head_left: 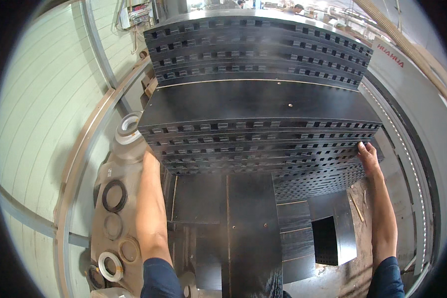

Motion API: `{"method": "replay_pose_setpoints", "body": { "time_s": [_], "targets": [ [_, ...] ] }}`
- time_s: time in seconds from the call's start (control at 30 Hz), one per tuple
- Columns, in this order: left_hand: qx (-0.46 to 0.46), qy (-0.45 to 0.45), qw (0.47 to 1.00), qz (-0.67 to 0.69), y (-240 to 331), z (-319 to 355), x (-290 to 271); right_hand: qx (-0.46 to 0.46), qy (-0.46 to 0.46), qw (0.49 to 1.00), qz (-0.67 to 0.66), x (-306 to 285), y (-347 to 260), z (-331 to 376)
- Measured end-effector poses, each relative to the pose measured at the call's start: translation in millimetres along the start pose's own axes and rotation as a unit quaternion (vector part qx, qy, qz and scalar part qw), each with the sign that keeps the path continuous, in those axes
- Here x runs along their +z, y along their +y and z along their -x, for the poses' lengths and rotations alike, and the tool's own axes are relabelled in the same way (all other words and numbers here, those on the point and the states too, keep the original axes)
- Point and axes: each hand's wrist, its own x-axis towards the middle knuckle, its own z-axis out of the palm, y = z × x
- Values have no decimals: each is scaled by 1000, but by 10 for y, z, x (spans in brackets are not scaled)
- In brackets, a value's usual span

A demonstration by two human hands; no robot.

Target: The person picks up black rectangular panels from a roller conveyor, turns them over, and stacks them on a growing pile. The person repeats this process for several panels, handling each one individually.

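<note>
A stack of black panels [263, 102] with notched front edges lies across the middle in front of me. At its right end, my right hand [367, 158] grips the panels' edge, the thumb on the notched front side and the other fingers partly hidden. My left arm reaches to the stack's left end; only the back part of my left hand [150, 158] shows there, and its fingers are hidden. Farther back stands another, higher pile of notched black panels [258, 49].
More black boards [253, 233] lie low in front of me. Rolls of edge banding [115, 196] sit along the left beside a pale wall [39, 99]. A grey machine [407, 74] flanks the right side, and a wooden stick [356, 206] lies near it. People are far back.
</note>
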Motion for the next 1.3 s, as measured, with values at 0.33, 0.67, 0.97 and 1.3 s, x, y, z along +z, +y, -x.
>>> {"method": "replay_pose_setpoints", "body": {
  "time_s": [0.33, 0.67, 0.97, 1.3],
  "targets": [
    [-7, 6, 1000, -6, -116, 139, -214, -40, -44, 998, -13, 85, -140, 40],
    [1, 5, 1000, -13, -45, 200, -153, -34, 14, 997, 62, 72, -204, 68],
    [28, -19, 999, -15, -40, 210, -209, -67, 19, 997, 34, 28, -75, 23],
    [34, 11, 981, -192, 224, 1853, 580, -66, 87, 994, 8, -70, 416, 499]
  ]
}}
